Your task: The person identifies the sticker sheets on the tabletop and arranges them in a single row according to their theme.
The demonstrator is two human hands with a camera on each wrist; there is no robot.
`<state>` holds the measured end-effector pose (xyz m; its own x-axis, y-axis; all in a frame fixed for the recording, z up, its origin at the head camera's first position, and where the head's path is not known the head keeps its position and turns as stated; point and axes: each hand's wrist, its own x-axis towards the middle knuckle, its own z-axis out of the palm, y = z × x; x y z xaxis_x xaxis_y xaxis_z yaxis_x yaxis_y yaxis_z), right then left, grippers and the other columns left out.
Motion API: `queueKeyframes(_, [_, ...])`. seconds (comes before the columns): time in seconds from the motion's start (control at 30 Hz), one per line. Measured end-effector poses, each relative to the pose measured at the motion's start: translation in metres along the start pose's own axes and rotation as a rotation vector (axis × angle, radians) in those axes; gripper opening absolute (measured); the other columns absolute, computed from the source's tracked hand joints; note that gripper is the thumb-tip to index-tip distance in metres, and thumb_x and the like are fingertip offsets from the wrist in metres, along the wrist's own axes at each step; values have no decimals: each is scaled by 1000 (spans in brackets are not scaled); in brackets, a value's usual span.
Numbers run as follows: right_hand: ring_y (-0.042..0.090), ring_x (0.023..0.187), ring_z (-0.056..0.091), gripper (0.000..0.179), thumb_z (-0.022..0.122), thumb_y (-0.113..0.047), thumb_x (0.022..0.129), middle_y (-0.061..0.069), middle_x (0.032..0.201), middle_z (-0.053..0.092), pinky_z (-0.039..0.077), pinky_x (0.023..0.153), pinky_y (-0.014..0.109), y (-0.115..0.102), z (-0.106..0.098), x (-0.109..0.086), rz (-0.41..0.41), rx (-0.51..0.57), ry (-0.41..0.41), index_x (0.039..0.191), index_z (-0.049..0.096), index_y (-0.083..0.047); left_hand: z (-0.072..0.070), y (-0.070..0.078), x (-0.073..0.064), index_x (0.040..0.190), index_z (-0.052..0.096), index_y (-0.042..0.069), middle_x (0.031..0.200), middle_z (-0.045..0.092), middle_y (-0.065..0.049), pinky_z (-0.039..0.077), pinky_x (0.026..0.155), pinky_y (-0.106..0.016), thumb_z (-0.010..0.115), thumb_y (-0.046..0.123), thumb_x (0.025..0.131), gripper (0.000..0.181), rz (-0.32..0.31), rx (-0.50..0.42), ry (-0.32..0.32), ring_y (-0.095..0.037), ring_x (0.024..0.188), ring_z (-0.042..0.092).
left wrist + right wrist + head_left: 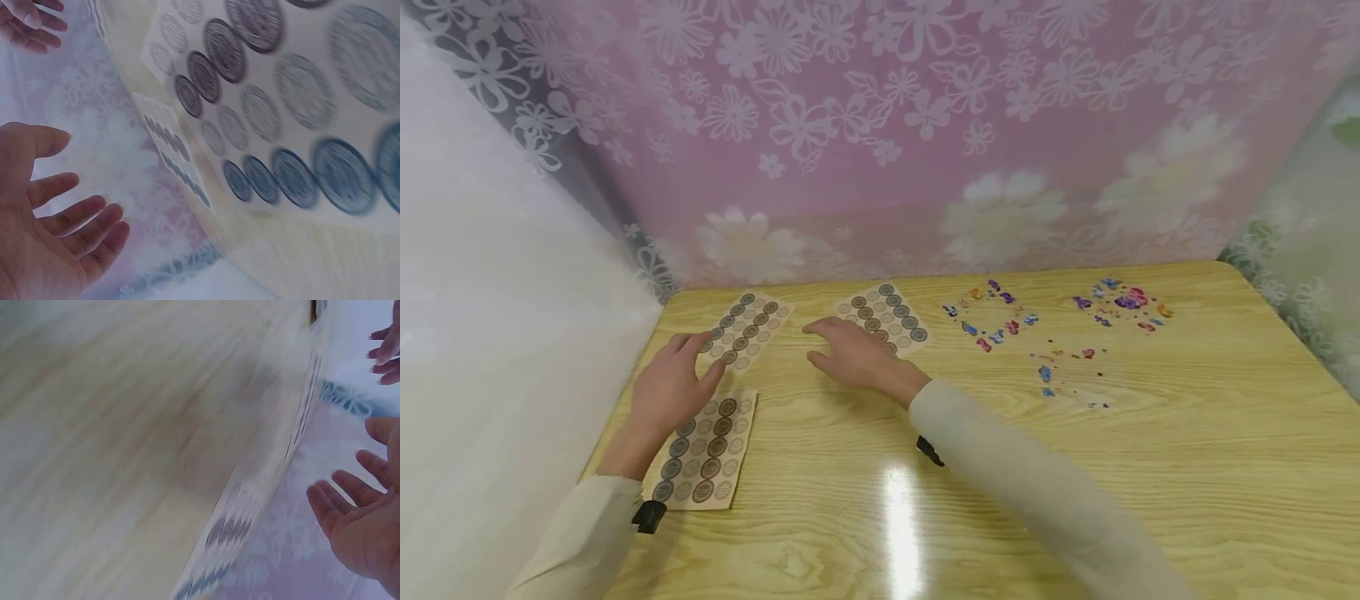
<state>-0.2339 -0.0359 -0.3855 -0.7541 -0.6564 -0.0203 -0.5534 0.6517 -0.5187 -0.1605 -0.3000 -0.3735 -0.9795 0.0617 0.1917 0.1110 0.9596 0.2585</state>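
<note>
Nearest me, my left sleeve and right sleeve stretch over the wood-grain table. My left hand hangs with fingers loosely spread, holding nothing, over the upper end of the near sheet of round seal stickers and the left edge of the far-left sticker sheet. My right hand is also relaxed, fingers apart and empty, in front of the middle sticker sheet; I can't tell whether it brushes the paper. Dark and pale circles run in rows on all three sheets.

These sheets look thin and light, easily bent or creased and apt to slide on the glossy top. I'd take one by a plain margin or corner, thumb beneath, clear of the circles.

Off to my right lie three groups of colourful butterfly-like stickers, apparently on clear backing.
</note>
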Motion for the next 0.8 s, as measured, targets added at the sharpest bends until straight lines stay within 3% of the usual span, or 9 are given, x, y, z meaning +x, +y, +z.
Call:
queueKeyframes(0.1, [25,139,28,50,46,-38,101,5,153,30,31,107,43,14,-8,-3,-5,-95,1,147,40,-20,5,9,7,137,48,0,130,48,-26,43,84,-59,54,29,97,49,55,-23,46,-45,112,49])
queueKeyframes(0.23, [26,143,15,54,43,-43,101,8,156,20,22,112,44,32,-19,-10,-2,-196,16,150,33,-22,12,20,18,139,45,0,134,45,-27,39,90,-61,52,30,98,52,104,-39,48,-48,116,46])
queueKeyframes(0.43, [30,144,7,56,36,-49,101,9,158,14,10,114,45,57,-33,-18,63,-346,62,151,29,-26,21,38,34,144,40,4,143,35,-27,33,96,-64,50,39,98,58,124,-17,-27,-50,124,37])
queueKeyframes(0.63, [33,143,8,59,35,-53,100,7,158,13,6,114,49,83,-40,-22,172,-341,55,153,25,-28,36,55,51,151,31,13,153,20,-21,17,104,-66,41,56,97,69,123,68,-144,-44,138,17])
queueKeyframes(0.8, [35,143,9,60,36,-51,101,11,158,13,7,114,49,103,-41,-22,212,-349,46,153,23,-26,49,70,64,152,29,17,155,17,-19,14,108,-61,38,58,96,70,125,100,-214,-39,141,12])
